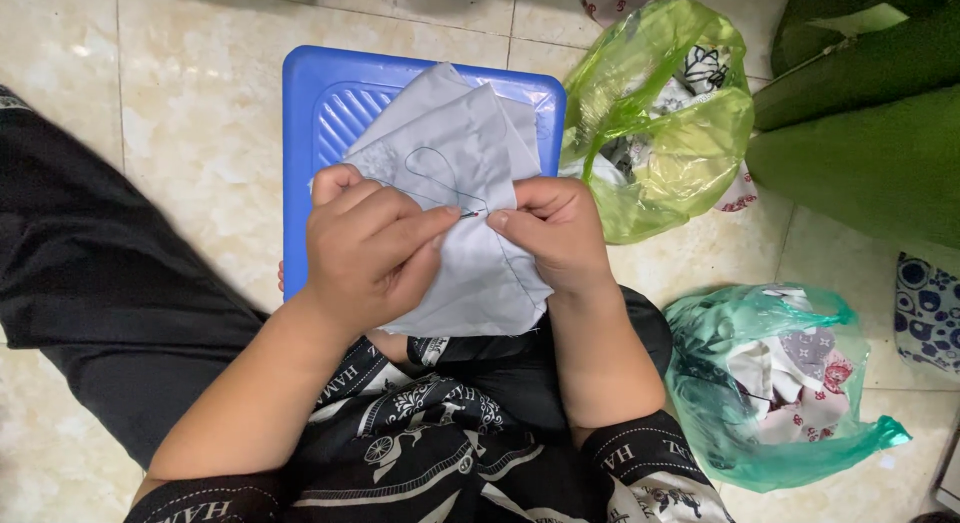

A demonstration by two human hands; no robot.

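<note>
A pale grey piece of cloth (470,153) lies folded over a blue plastic stool (310,113) and my lap. My left hand (365,248) pinches the cloth and the tip of a small needle (469,214) between thumb and forefinger. My right hand (555,228) grips the cloth's edge right beside the needle, fingertips nearly touching the left hand's. A dark thread (425,168) loops across the cloth above the needle.
A light green plastic bag (670,143) of fabric scraps sits right of the stool. A darker green bag (770,383) with scraps lies at lower right. Green cushions (870,133) fill the upper right. Black cloth (90,263) lies on the tiled floor (200,103) at left.
</note>
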